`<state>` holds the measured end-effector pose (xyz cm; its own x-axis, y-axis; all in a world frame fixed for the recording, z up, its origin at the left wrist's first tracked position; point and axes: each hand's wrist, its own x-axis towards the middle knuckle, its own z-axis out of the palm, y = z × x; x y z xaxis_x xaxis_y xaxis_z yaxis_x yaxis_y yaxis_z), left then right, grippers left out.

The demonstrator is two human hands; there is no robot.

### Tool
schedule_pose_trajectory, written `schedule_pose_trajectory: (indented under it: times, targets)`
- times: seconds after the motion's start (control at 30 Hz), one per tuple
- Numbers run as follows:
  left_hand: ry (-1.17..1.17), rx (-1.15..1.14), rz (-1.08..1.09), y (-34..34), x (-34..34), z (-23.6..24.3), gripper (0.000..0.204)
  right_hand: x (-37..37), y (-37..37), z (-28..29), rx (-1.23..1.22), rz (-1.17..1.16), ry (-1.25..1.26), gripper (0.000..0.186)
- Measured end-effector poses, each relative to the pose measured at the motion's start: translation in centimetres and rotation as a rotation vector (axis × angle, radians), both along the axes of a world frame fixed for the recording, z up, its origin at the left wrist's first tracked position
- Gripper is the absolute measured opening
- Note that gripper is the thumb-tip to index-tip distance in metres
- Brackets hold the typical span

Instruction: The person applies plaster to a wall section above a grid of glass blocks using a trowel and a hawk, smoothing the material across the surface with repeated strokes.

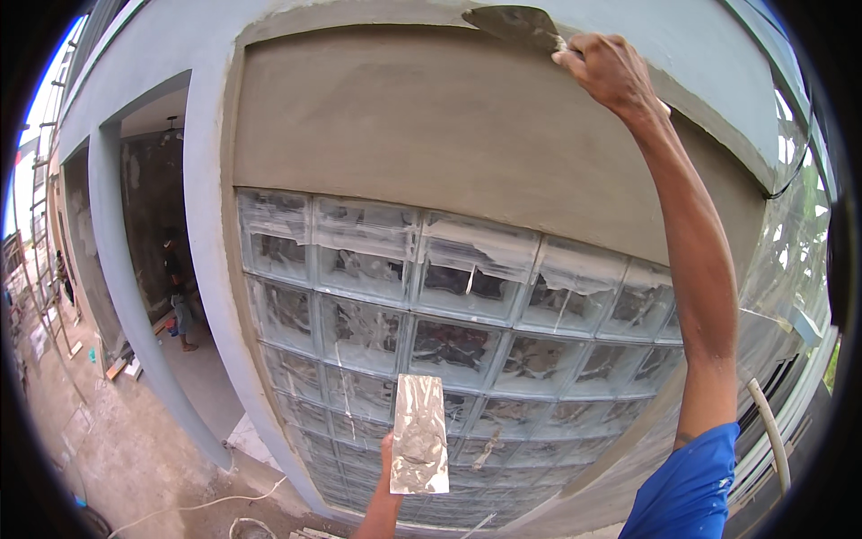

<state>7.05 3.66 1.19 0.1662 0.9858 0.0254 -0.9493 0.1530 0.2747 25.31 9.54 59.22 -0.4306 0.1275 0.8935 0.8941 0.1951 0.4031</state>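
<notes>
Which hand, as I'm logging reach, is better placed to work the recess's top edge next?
Right, I'd judge: the raised right hand grips the trowel near that top edge, while the left hand is low, holding the mortar-smeared board.

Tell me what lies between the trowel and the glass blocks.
In the head view, a band of grey-brown plaster lies between the trowel above and the glass blocks below.

- Ground (121, 454): brown, blotched, at left.
- Cord (199, 507): pale, lying in a loose curve across the ground.
- Loop (252, 519): pale, near the cord, cut off by the lower edge.
- Boards (118, 367): farther back; detail too small to tell.
- Floor (203, 388): grey, indoors; a person (182, 310) upon it.
</notes>
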Motion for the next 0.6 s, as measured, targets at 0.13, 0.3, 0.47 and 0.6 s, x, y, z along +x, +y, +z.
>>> schedule_pose_trajectory:
  times: [0.13,0.3,0.47,0.6]
  targets:
    - [0.016,-0.014,0.044,-0.4,-0.2,-1.0,0.047,-5.9,-1.6,0.9,-0.130,0.035,0.005,0.035]
    - [-0.073,-0.044,0.058,-0.7,-1.0,-1.8,0.046,-7.2,-1.2,1.3,-0.205,0.044,0.080,0.033]
    - [-0.068,-0.038,0.096,-0.1,-1.7,-2.9,0.048,-6.5,-0.7,1.6,-0.181,0.071,0.083,0.033]
    - [-0.050,-0.026,0.091,-0.1,-1.6,-2.8,0.048,-5.1,-0.5,1.6,-0.178,0.062,0.109,0.035]
